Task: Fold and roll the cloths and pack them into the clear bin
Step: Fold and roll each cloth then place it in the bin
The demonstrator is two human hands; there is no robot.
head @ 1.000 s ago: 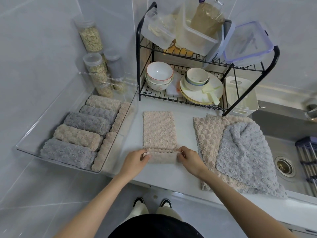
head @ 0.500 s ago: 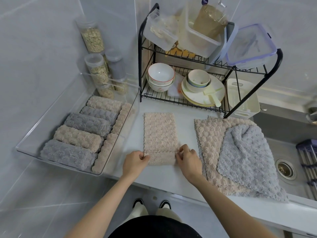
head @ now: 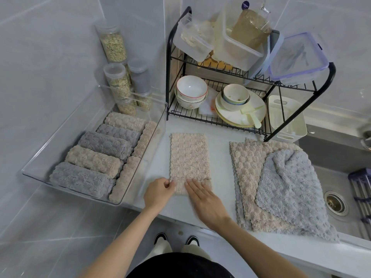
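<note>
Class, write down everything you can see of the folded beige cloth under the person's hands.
The beige cloth is a fluffy, bobbled strip, folded long and narrow, lying flat on the counter between the clear bin and the unfolded pile. Its near end is turned over. The left hand pinches that end's left edge; the right hand presses flat on it.

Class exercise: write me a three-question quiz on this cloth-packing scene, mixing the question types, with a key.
1. True or false: a grey cloth lies on top of the beige pile beside the sink.
2. On the folded beige cloth, the right hand: A lies flat; B pinches an edge; C hovers clear.
3. How many grey rolls are in the clear bin?
Key: 1 true; 2 A; 3 three.
</note>
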